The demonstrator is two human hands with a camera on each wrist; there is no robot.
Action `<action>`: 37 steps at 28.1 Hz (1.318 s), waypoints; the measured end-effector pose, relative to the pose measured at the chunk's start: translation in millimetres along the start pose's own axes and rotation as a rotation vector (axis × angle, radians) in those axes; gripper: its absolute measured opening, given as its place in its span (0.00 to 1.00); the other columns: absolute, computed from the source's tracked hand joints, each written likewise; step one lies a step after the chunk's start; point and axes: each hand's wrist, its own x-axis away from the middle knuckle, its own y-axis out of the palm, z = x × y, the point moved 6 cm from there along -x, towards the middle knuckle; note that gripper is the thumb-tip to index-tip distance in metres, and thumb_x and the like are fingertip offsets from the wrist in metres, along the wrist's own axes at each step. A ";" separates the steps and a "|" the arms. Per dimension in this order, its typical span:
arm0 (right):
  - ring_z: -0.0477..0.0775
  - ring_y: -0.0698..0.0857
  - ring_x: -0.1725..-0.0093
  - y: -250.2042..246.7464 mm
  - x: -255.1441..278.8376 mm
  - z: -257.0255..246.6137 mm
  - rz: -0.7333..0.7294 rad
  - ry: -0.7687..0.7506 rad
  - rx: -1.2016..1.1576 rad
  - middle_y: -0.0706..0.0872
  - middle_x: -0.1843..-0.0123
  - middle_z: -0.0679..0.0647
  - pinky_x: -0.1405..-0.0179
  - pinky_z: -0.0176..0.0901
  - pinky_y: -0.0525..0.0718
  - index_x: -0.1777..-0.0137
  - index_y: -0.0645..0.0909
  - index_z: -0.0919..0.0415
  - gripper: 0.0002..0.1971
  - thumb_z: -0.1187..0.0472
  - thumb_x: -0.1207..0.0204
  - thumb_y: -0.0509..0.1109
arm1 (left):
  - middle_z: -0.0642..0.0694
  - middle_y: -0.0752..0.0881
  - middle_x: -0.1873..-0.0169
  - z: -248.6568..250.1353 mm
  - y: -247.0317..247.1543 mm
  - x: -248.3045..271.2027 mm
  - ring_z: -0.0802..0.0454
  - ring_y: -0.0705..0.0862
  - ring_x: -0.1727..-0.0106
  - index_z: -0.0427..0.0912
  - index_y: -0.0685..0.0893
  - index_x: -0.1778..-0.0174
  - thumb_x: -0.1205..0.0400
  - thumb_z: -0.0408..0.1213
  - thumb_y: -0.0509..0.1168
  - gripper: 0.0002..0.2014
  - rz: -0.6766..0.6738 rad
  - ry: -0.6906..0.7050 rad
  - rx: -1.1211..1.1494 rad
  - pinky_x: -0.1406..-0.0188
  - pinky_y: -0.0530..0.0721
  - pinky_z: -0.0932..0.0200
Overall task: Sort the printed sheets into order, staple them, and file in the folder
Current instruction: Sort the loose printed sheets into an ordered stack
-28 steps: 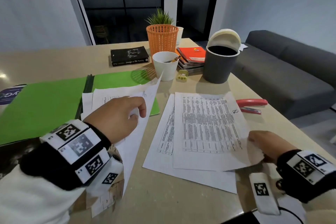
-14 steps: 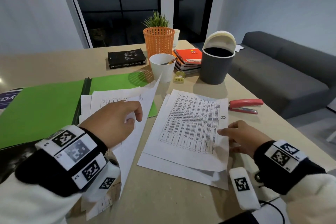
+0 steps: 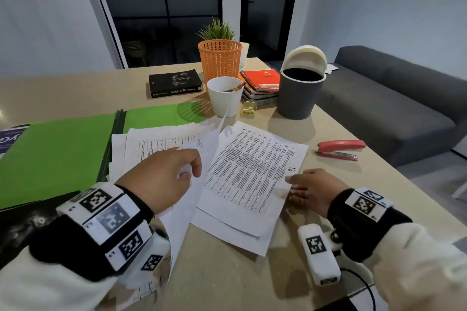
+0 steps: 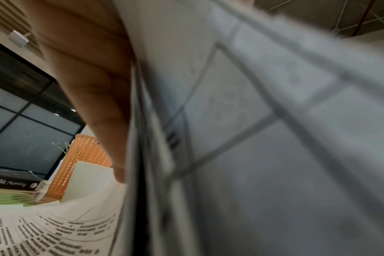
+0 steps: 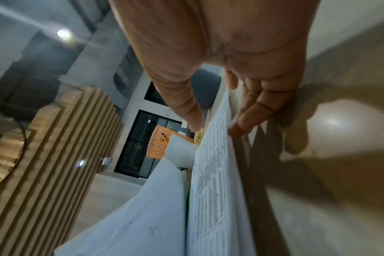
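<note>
Head view shows your left hand (image 3: 161, 179) pinching a raised sheet (image 3: 187, 199) that stands on edge between the two paper piles; the left wrist view confirms curled fingers (image 4: 92, 97) against that paper; your right hand (image 3: 313, 189) lies with fingers straight at the right edge of the printed stack (image 3: 252, 171) (top page marked with a handwritten 2), thumb above the paper and fingertips (image 5: 248, 124) at its edge, gripping nothing; a second pile (image 3: 156, 144) overlaps the open green folder (image 3: 55, 156) on the table (image 3: 222, 280); the red stapler (image 3: 340, 149) sits well apart, right of the stack, untouched.
</note>
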 end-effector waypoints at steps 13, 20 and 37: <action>0.63 0.86 0.55 -14.9 -5.5 -20.4 0.173 -0.276 0.389 0.89 0.55 0.63 0.47 0.58 0.85 0.52 0.84 0.65 0.13 0.66 0.34 0.63 | 0.53 0.80 0.60 -8.3 -11.9 0.8 0.59 0.77 0.63 0.56 0.76 0.63 0.19 0.32 0.59 0.12 0.035 0.001 0.019 0.67 0.68 0.71; 0.66 0.87 0.47 -71.8 4.5 -47.7 0.352 -0.420 0.223 0.89 0.49 0.58 0.42 0.71 0.82 0.47 0.80 0.51 0.22 0.62 0.41 0.57 | 0.56 0.81 0.62 -15.2 -32.7 1.3 0.61 0.78 0.61 0.57 0.76 0.64 0.20 0.32 0.61 0.13 0.095 -0.012 0.007 0.63 0.71 0.69; 0.61 0.86 0.50 44.7 -1.5 -15.2 -0.051 -0.228 0.504 0.87 0.52 0.56 0.45 0.54 0.85 0.38 0.78 0.57 0.19 0.71 0.25 0.57 | 0.56 0.79 0.62 -5.4 -32.5 8.9 0.63 0.76 0.63 0.58 0.75 0.65 0.20 0.32 0.60 0.14 0.070 0.002 -0.001 0.67 0.68 0.71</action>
